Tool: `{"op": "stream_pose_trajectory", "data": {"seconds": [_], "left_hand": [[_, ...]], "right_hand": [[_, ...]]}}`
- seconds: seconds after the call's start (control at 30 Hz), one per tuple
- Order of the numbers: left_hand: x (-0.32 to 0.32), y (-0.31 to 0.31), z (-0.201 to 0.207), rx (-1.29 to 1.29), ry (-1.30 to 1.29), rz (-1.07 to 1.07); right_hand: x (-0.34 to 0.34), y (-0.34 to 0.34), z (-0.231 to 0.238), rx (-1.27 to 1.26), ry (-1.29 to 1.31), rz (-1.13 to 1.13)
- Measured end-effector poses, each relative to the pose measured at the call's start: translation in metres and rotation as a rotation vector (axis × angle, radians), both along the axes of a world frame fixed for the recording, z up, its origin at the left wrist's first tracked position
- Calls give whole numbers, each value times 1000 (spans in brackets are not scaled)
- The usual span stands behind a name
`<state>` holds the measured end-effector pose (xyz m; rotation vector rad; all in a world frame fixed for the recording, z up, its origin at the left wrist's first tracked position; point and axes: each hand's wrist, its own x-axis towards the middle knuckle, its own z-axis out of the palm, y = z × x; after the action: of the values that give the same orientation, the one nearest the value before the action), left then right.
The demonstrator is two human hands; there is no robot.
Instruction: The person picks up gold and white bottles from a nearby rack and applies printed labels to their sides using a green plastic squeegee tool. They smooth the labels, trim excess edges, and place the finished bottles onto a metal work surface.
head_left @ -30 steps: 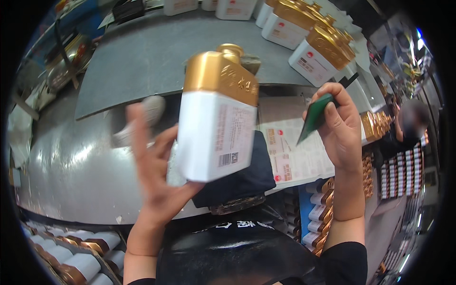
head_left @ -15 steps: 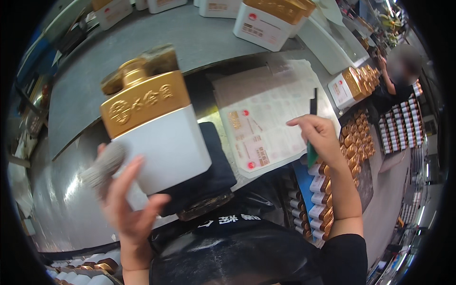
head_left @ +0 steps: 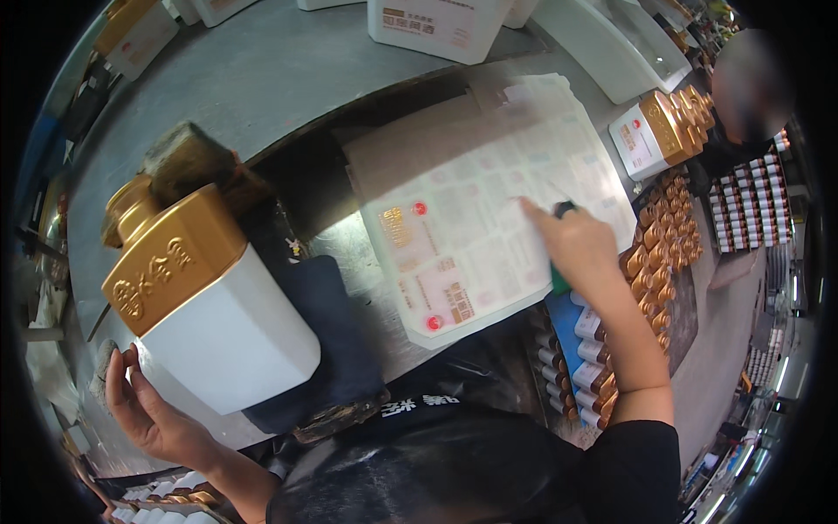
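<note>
A large bottle-shaped container (head_left: 231, 327), white with a gold shoulder and neck, leans tilted on a dark cloth pad (head_left: 336, 336). Beside its lower left edge is my left hand (head_left: 153, 410), fingers curled around a small grey cloth-like piece (head_left: 104, 374). Over a pale translucent sheet of labels (head_left: 471, 227), my right hand (head_left: 580, 249) points its index finger at the surface. Tucked in that hand is a slim tool with a green handle (head_left: 559, 280); its dark end is mostly hidden. Several red and gold printed labels show on the sheet's left part.
A dark rough block (head_left: 188, 162) lies behind the bottle's neck. More white and gold bottles stand along the far edge (head_left: 432, 31) and at the right (head_left: 655, 135). Rows of bottles fill the floor at right (head_left: 668, 236). A co-worker (head_left: 751, 96) is at far right.
The bottle now appears further left and turned, with my left hand lower left beside it. My right index finger has moved onto the label sheet. The view has shifted.
</note>
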<state>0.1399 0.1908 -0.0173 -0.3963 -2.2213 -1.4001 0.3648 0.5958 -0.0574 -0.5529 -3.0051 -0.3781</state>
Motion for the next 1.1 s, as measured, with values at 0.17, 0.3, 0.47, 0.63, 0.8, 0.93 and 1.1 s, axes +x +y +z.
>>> {"op": "stream_pose_trajectory", "data": {"seconds": [0.17, 0.3, 0.47, 0.63, 0.8, 0.93, 1.1], "left_hand": [[1, 13, 2, 74, -11, 21], [-3, 16, 0, 45, 15, -22], [1, 6, 0, 43, 55, -68], [0, -6, -8, 74, -15, -57], [-4, -12, -14, 74, 17, -129], [-6, -11, -15, 75, -4, -137], [-1, -15, -14, 67, -1, -181]], "right_hand": [[11, 8, 11, -10, 1, -83], [-18, -39, 11, -464, 51, 156], [-46, -60, -2, -459, 47, 293], [-56, -25, -10, -133, 13, 73], [-37, -30, 9, -273, -12, -22], [-37, -47, 0, -382, 49, 66], [-24, -46, -3, -222, -31, 12]]}}
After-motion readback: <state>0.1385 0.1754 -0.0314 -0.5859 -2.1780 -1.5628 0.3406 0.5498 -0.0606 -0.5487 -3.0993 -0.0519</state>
